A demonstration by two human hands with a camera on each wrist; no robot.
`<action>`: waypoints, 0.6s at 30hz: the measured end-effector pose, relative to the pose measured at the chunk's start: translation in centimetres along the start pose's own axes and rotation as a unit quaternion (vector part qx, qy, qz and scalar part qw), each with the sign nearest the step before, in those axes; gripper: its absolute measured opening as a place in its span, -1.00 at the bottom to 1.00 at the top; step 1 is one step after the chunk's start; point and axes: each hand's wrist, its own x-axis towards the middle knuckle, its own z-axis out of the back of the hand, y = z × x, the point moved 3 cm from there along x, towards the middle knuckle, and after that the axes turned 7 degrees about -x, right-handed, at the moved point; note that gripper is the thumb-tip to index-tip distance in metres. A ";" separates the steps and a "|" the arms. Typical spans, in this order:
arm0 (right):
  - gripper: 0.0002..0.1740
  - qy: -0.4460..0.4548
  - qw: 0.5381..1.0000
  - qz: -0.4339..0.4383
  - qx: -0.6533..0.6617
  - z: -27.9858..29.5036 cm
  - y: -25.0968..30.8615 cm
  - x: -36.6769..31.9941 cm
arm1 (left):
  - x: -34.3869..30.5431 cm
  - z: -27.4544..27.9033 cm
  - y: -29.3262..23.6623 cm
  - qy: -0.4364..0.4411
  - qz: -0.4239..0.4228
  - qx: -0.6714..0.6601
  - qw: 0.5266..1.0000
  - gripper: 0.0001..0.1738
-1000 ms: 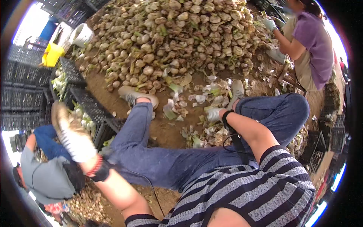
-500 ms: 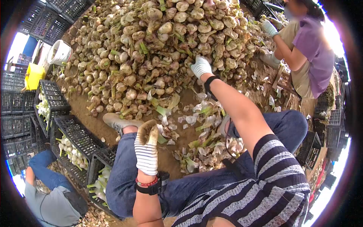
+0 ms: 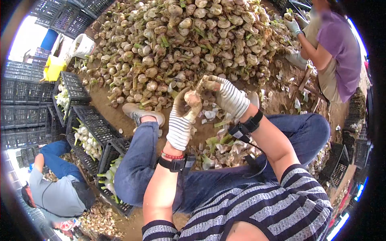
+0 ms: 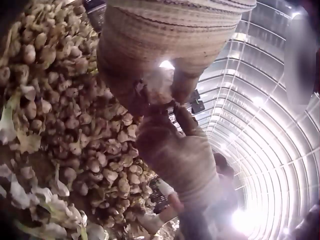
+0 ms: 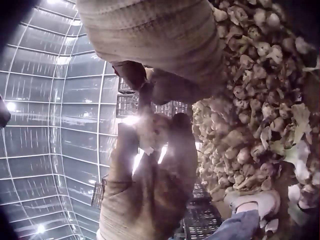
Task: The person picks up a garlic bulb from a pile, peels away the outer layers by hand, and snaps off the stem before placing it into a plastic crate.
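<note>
Both hands wear striped white gloves with soiled brown fingers. My left hand [image 3: 181, 118] holds a garlic bulb [image 3: 192, 98] between thumb and fingers in the head view. The fingers of my right hand [image 3: 230, 96] pinch the dry stem [image 3: 201, 85] at the bulb's top. Through the left wrist view the bulb [image 4: 161, 86] shows pale between the two gloves, partly hidden by the fingers. It is dark and backlit in the right wrist view, where the left hand [image 5: 155, 190] cups the bulb [image 5: 154, 132] from below.
A large heap of garlic [image 3: 185, 44] rises ahead. Peeled skins and leaves [image 3: 221, 150] litter the ground between my legs. Black crates [image 3: 92, 124] with trimmed white garlic stand at left, near a yellow container [image 3: 55, 68]. One person [image 3: 341, 52] sits at right, another [image 3: 60, 193] at lower left.
My left hand swung from the crates at left to in front of me. My right hand reached to the heap, then came back; both hands are now together at a garlic bulb.
</note>
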 end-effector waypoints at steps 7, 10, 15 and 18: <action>-0.45 0.043 0.989 0.106 -0.089 -4.3 0.5 -4.5 | -2.3 -0.6 -1.5 0.004 -0.206 0.253 0.945 -0.26; -0.48 -0.057 0.971 0.075 -0.219 -6.9 2.0 -6.0 | -3.4 -1.5 -2.8 0.009 -0.247 0.312 0.917 -0.30; -0.53 -0.030 0.951 0.097 -0.290 -5.8 0.7 -5.6 | -4.2 -0.5 -2.9 0.010 -0.204 0.182 0.962 -0.26; -0.50 0.010 0.946 0.080 -0.314 -5.9 1.3 -5.8 | -4.3 -0.2 -3.0 0.019 -0.168 0.111 0.979 -0.26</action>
